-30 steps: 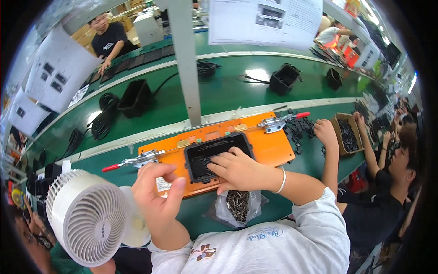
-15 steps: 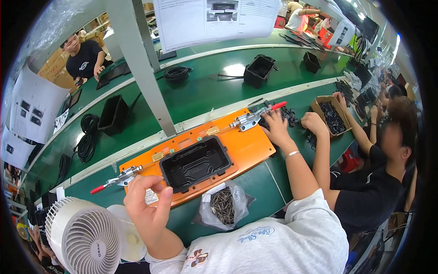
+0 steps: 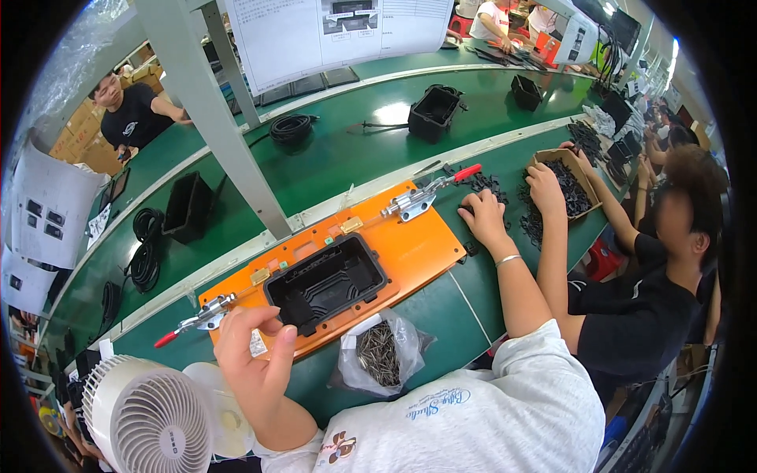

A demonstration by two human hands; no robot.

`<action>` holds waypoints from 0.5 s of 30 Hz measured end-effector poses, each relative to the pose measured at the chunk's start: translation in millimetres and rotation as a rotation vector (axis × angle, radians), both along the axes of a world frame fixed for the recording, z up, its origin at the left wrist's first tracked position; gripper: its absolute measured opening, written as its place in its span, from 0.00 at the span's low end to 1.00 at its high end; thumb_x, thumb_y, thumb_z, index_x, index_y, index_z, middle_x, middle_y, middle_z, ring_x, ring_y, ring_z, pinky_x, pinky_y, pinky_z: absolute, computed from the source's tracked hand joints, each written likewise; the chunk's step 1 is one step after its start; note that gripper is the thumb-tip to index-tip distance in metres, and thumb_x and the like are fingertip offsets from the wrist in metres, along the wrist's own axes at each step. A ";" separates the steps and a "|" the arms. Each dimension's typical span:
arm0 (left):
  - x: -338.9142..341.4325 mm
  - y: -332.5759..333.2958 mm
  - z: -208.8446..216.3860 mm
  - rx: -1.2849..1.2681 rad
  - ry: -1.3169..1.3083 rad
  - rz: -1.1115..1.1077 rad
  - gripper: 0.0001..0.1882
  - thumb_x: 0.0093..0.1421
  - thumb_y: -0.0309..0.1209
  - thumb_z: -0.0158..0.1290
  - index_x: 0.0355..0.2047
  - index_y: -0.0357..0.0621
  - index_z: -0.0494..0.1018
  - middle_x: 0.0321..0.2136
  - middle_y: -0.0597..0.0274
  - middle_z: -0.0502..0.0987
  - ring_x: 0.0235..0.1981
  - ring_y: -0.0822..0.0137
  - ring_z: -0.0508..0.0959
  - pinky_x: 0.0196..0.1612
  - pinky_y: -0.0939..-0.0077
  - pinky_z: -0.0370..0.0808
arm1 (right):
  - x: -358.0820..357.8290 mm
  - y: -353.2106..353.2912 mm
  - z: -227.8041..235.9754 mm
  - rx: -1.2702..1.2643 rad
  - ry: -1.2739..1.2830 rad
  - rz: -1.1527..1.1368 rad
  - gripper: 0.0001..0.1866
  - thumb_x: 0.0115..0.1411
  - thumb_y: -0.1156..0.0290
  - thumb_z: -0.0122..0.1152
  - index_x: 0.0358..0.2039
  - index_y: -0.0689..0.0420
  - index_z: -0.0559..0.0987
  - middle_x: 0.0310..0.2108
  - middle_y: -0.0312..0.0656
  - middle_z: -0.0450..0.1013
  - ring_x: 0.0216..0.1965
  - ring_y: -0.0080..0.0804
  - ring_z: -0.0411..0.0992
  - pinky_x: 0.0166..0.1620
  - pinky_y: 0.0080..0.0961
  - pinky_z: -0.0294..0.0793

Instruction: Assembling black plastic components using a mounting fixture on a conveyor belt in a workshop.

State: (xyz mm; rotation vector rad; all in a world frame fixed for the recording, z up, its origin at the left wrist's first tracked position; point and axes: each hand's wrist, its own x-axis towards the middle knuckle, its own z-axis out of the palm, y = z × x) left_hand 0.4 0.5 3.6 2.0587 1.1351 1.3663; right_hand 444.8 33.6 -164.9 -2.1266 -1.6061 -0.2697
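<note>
- Green table (image 3: 426,314).
- Orange fixture (image 3: 418,246), bearing the open black box (image 3: 330,285).
- Left hand (image 3: 251,340): fingers half-curled near the box, hold unclear.
- Right hand (image 3: 490,226): fingers loosely bent at the black pieces (image 3: 487,188), hold unclear; hasty picking could scatter the loose heap.

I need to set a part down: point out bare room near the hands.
Free: green bench between the clear bag and right forearm; the orange plate right of the black box. Crowded: around the right hand, with loose black pieces, a co-worker's hand and the cardboard box.
</note>
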 end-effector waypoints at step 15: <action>-5.6 -0.4 1.4 0.024 -0.002 -0.009 0.12 0.46 0.26 0.62 0.31 0.38 0.73 0.20 0.62 0.72 0.24 0.66 0.71 0.34 0.73 0.64 | 44.2 14.7 9.5 0.243 0.528 -0.049 0.17 0.67 0.58 0.49 0.31 0.61 0.71 0.26 0.48 0.71 0.30 0.40 0.70 0.38 0.31 0.69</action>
